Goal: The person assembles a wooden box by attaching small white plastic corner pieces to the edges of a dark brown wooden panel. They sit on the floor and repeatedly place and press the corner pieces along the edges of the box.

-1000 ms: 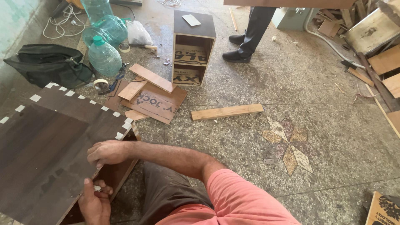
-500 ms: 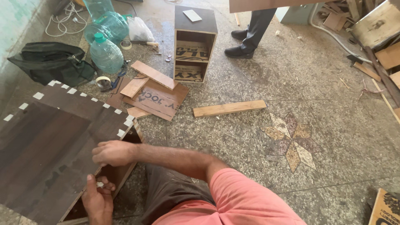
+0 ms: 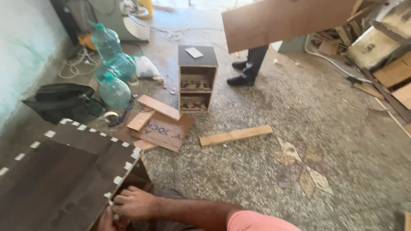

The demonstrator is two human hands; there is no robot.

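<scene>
Now lower | right hand (image 3: 136,203) clenched on dark panel (image 3: 64,171) edge | left hand (image 3: 107,223) grip unclear

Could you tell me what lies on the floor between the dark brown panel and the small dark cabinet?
In the head view, flattened brown cardboard with short pale wood offcuts lies between the panel and cabinet.

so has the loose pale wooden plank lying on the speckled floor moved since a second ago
No. The pale wooden plank lies just right of the flattened brown cardboard, as before; only the camera view shifted.

Ahead of me: small open cabinet (image 3: 197,79), loose wood plank (image 3: 236,135), water bottles (image 3: 112,64), black bag (image 3: 62,102).
</scene>
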